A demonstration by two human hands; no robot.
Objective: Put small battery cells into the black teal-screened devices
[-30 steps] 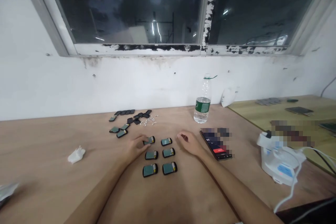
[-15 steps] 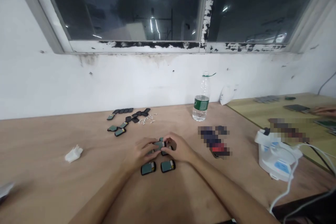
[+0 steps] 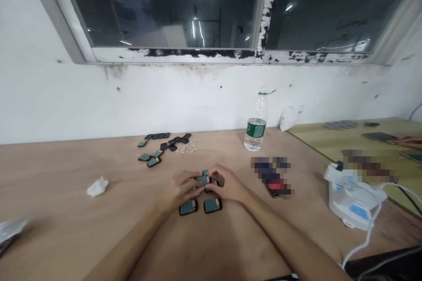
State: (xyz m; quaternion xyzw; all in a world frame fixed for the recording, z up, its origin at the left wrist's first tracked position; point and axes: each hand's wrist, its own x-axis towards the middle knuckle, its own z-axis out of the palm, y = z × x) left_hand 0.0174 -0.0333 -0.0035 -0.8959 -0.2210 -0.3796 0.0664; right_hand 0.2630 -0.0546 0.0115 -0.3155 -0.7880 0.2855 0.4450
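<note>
The left hand (image 3: 180,186) and right hand (image 3: 227,185) grip a teal-backed module (image 3: 202,180) between their fingertips, with two like modules (image 3: 188,207) just below the hands, so a slipped pinch could drop it onto them and knock them askew.

The only view comes from a camera worn on the person's head, facing forward and tipped down over the worktop (image 3: 59,202). The left hand (image 3: 180,189) and right hand (image 3: 229,185) sit close below the middle of the frame, with the forearms entering from the bottom edge. Farther off, the white wall (image 3: 184,96) and window (image 3: 158,9) fill the upper half.
</note>
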